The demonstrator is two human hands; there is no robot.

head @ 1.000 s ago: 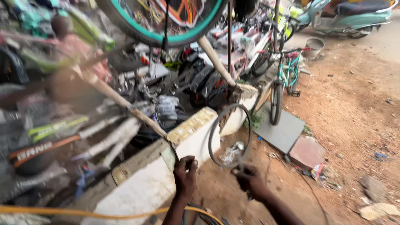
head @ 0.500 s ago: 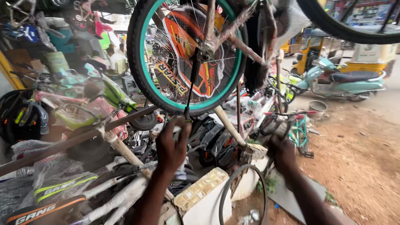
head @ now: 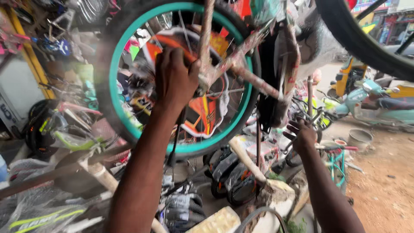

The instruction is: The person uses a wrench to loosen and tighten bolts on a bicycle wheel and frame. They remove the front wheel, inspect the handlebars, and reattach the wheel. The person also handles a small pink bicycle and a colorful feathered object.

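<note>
Item: small bicycle wheel, black tyre on a teal rim, hung overhead with an orange and white spoke cover behind the spokes; it now fills the view from 9 to 1 o'clock, where half a second ago it sat higher and farther off, so we have closed in on it. Left hand: raised since then from the lower rim to the hub, fingers curled over the axle end where the wrapped fork leg meets it; closed, gripping there, though what lies under the palm we cannot tell. Right hand: at 3 o'clock of the wheel, fingers spread and open, just beside a thin upright rod and the plastic-wrapped frame; whether it touches either is unclear. Surroundings: stacked wrapped bicycles at 7 o'clock, a second tyre at 1 o'clock, a pale green scooter at 3 o'clock. Reading: we judge the work has shifted to the hub of the hanging wheel.
</note>
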